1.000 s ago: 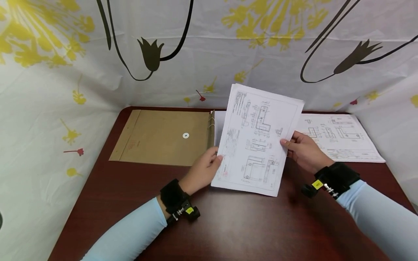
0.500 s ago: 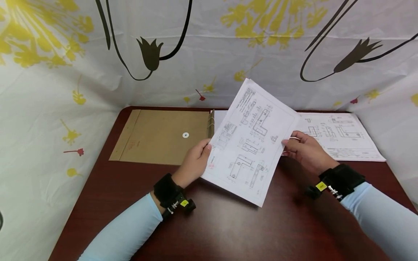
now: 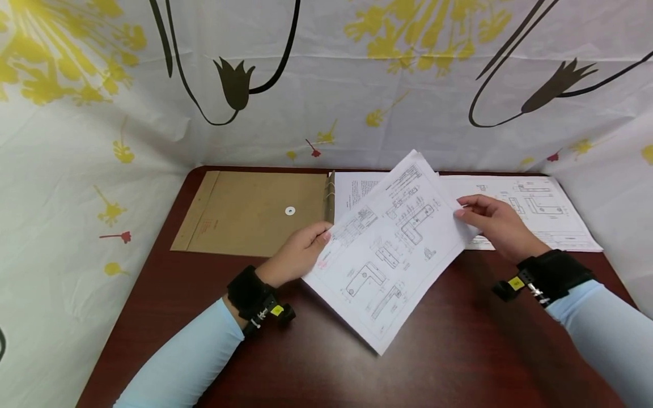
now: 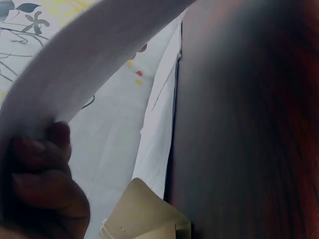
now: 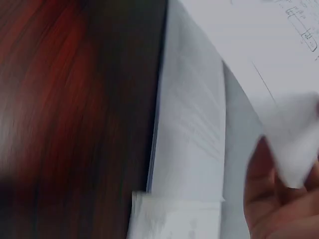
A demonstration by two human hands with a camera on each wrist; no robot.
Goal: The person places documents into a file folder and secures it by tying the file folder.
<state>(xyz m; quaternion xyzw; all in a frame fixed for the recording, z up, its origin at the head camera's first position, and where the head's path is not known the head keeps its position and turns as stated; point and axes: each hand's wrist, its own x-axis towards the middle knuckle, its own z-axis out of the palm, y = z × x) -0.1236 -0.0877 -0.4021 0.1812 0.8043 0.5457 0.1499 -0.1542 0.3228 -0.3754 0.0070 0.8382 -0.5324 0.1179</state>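
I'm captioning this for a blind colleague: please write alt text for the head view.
A person's left hand and right hand hold slanted white paper printed with black line drawings above a dark reddish table. Beyond lie a brown cardboard folder at left and white drawing sheets at right.

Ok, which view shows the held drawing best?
The head view: the drawing shows almost whole, printed face to the camera, between left hand and right hand. The left wrist view shows only a curved strip with no print visible; the right wrist view, just a blurred corner and some print.
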